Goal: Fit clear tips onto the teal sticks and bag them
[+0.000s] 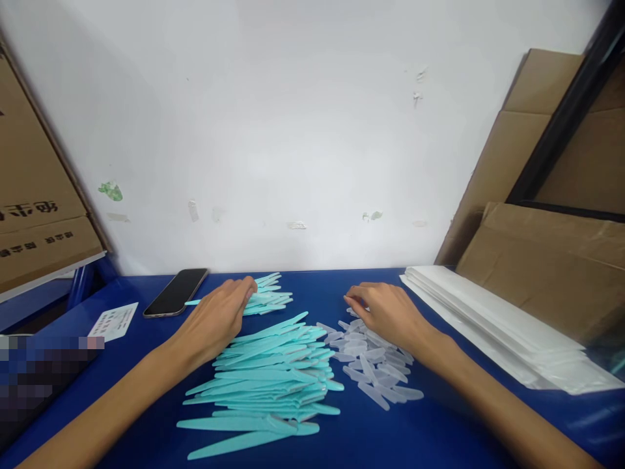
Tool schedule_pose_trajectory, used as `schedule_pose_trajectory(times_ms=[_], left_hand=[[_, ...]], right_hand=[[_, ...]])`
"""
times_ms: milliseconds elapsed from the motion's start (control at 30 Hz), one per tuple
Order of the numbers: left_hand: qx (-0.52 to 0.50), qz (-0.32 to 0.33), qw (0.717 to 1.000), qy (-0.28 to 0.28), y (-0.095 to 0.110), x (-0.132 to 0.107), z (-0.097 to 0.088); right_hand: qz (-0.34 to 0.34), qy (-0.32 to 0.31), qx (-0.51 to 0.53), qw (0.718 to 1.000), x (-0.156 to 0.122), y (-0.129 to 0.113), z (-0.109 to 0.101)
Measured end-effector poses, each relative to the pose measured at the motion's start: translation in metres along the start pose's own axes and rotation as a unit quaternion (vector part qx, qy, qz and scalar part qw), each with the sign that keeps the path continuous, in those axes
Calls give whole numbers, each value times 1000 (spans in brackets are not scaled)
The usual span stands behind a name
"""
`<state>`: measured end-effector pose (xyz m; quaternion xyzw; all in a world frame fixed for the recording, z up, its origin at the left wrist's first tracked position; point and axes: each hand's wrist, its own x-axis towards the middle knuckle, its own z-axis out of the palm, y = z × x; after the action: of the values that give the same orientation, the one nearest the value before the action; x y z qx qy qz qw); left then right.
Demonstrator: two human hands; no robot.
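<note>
My left hand (222,312) is closed around a turquoise eyebrow razor (193,302), whose handle end pokes out on the left of the hand. Behind its fingers lies a small pile of similar razors (268,303). A larger heap of turquoise eyebrow razors (273,378) spreads across the middle of the table, nearer to me. My right hand (385,309) hovers over the far end of a heap of translucent plastic blade caps (375,365). Its thumb and fingertips are pinched together; whatever is between them is hidden.
On the blue table (439,430), a smartphone (176,293) and a printed card (114,322) lie at the left. White flat packs (493,332) are stacked at the right beside cardboard (547,267). A white wall (312,130) rises behind; a cardboard box (39,169) stands left.
</note>
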<state>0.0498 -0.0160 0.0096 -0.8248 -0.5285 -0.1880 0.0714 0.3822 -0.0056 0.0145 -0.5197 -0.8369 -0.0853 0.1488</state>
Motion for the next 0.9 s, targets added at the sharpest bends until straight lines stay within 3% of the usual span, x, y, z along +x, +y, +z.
schedule_pose_trajectory(times_ms=[133, 333, 533, 733, 900], left_hand=[[48, -32, 998, 25, 12, 0, -8], [110, -111, 988, 2, 24, 1, -11], [123, -148, 981, -17, 27, 2, -12], [63, -125, 990, -14, 25, 1, -7], [-63, -47, 997, -12, 12, 1, 7]], right_hand=[[-6, 0, 21, 1000, 0, 0, 1], [-5, 3, 23, 1000, 0, -1, 1], [-6, 0, 31, 1000, -1, -2, 0], [-1, -5, 27, 1000, -1, -2, 0], [-1, -8, 25, 1000, -1, -3, -1]])
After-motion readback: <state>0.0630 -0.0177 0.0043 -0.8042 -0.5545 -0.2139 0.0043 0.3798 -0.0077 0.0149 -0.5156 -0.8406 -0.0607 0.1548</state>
